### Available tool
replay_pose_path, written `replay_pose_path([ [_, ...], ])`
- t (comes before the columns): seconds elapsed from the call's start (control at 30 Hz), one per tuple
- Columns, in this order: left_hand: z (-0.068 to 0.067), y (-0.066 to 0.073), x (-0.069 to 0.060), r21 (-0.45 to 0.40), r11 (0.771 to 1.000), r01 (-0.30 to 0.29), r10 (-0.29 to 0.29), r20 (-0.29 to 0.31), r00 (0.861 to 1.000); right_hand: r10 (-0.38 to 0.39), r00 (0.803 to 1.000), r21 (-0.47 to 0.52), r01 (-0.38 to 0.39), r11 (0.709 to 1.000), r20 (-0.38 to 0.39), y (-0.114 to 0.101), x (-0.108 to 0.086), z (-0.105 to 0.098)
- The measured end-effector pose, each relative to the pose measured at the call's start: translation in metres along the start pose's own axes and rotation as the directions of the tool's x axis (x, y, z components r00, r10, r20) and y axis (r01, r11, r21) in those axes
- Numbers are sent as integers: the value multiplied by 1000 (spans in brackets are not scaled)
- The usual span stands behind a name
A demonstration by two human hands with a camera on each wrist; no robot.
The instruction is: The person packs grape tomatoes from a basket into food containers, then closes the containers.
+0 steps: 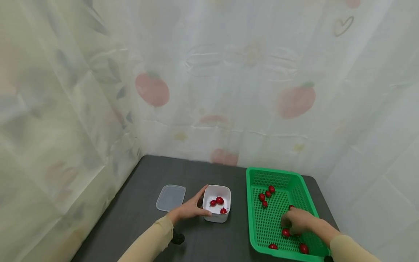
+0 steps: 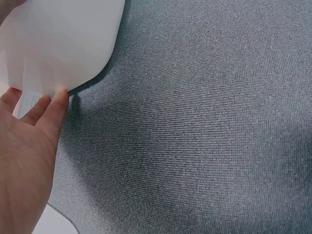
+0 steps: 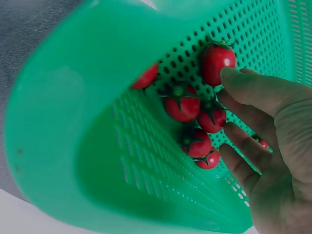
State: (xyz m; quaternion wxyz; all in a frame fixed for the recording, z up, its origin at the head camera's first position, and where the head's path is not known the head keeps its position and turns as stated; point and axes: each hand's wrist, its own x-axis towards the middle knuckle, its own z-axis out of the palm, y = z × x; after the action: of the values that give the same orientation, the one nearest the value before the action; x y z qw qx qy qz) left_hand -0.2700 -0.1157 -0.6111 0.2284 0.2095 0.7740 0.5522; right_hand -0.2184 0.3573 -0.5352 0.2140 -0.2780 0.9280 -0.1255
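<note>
My left hand (image 1: 189, 209) grips the left side of a square white plastic box (image 1: 220, 217), with its thumb along the front and fingers at the back. Inside the box lie cherry tomatoes (image 1: 219, 200). The left wrist view has the fingertips of the left hand (image 2: 29, 151) against the box wall (image 2: 63, 44). My right hand (image 1: 299, 221) reaches down into a green perforated basket (image 1: 250, 211). In the right wrist view, the thumb of the right hand (image 3: 273, 131) overlaps the edge of a red cherry tomato (image 3: 215, 63), while the other fingers are spread apart beside several more tomatoes (image 3: 181, 105).
Left of the box, a translucent lid (image 1: 171, 197) lies flat on the dark grey table (image 1: 196, 171). More tomatoes (image 1: 262, 197) are scattered at the basket's far left, and others (image 1: 303, 248) near its front. A patterned curtain (image 1: 229, 91) hangs behind the table and along both sides.
</note>
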Motion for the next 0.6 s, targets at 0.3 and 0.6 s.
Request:
replay_pose_path([
  [0.3, 0, 0, 1, 9, 1000, -9, 9, 7, 1000, -48, 999, -35, 48, 998, 8, 0, -2, 6],
  [0.6, 0, 0, 2, 4, 1000, -8, 8, 6, 1000, -73, 997, -26, 74, 997, 23, 0, 0, 10],
])
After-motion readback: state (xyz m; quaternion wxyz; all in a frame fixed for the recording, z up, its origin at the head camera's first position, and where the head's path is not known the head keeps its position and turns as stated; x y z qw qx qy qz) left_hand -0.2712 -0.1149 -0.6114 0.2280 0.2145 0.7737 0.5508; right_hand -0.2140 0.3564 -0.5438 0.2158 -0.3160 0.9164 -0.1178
